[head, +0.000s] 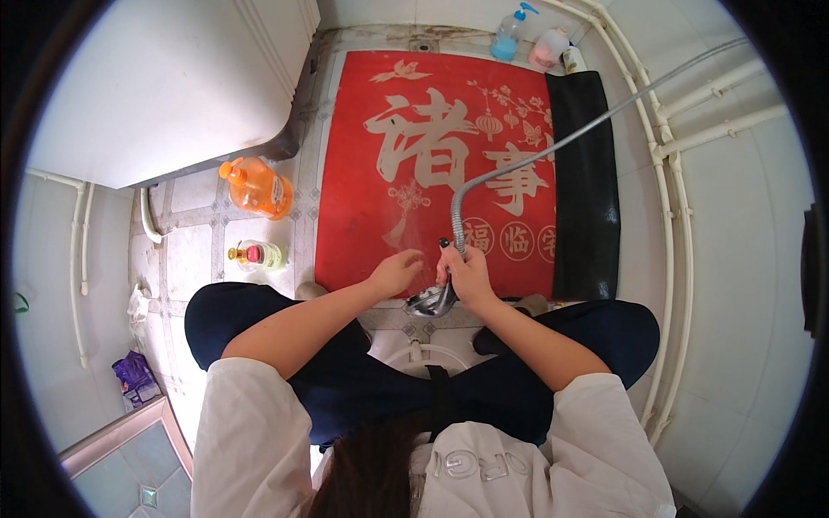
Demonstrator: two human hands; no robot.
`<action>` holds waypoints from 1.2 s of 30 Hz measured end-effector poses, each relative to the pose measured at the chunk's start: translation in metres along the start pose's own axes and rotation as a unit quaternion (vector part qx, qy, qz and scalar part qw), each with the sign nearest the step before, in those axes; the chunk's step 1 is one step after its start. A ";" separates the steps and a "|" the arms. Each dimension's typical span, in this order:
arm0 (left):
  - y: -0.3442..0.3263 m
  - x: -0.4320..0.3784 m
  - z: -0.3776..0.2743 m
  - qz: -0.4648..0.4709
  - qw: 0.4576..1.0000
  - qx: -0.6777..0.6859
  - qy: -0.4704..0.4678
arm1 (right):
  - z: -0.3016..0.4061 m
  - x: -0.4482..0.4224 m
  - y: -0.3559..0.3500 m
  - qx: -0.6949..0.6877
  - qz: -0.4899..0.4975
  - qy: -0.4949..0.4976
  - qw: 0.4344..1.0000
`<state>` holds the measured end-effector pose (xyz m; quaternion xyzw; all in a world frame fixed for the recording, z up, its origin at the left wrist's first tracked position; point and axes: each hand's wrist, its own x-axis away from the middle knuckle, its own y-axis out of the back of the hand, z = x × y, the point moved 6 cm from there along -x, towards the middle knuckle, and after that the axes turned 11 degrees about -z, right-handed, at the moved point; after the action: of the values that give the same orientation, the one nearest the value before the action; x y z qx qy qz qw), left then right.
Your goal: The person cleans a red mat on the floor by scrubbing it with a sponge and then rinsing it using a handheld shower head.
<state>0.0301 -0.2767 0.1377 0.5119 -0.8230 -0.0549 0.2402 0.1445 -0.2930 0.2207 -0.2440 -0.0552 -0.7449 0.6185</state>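
A chrome handheld shower head (432, 302) is gripped by its handle in my right hand (467, 275), and its metal hose (518, 166) runs up to the upper right. Fine water spray shows above my left hand (397, 272), which hangs just left of the shower head with its fingers loosely curled and nothing seen in them. Beneath both hands lies a red floor mat (363, 213) with pale characters and floral drawings. Its right side is folded or rolled over, showing a black backing (586, 194).
Left of the mat stand an orange pump bottle (260, 189) and a smaller pale yellow one (259, 256). A blue pump bottle (508, 40) and a pink bottle (549, 49) stand beyond it. White pipes (670, 194) line the right wall; a white cabinet (175, 71) overhangs the upper left.
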 end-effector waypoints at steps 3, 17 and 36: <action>0.012 -0.001 0.000 -0.060 0.996 -0.057 0.021 | 0.011 0.010 -0.009 -0.005 0.024 0.008 1.000; 0.029 -0.004 0.041 -0.044 0.973 -0.225 0.031 | 0.022 0.038 -0.032 -0.061 0.093 0.009 0.994; 0.137 0.036 -0.080 -0.150 0.893 -0.411 0.103 | -0.090 -0.027 0.046 0.401 0.046 -0.037 0.914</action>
<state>-0.0579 -0.2311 0.2663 0.4878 -0.6105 -0.3707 0.5018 0.1642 -0.3134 0.1201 -0.0056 -0.3608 -0.6218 0.6951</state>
